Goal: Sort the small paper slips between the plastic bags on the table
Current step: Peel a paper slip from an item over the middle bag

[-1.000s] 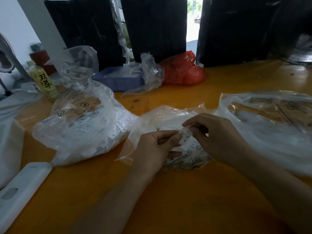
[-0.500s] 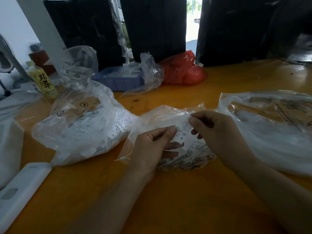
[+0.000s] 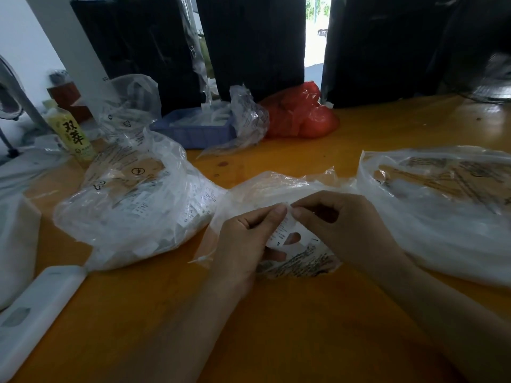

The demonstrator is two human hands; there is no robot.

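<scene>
The left hand [image 3: 243, 241] and the right hand [image 3: 343, 230] meet over the middle plastic bag [image 3: 276, 189], each pinching the top edge of 1 small paper slip [image 3: 282, 233] between thumb and forefinger. The slip hangs from that shared pinch, printed face toward the camera, with an "S" legible near its lower end; it is held just above the middle bag, which lies on the orange worktop [image 3: 276, 327].

The step in hand looks like reading or separating a slip, before it is assigned to a bag. Whether 1 slip or 2 stuck together are held cannot be told.

To the left lies a fuller bag [image 3: 132, 205] of printed slips, to the right a flatter bag [image 3: 437, 205]. The next move calls for 1 hand to let go while the other carries the slip to whichever bag matches its marking and drops it through the opening without dragging the thin plastic along.
</scene>
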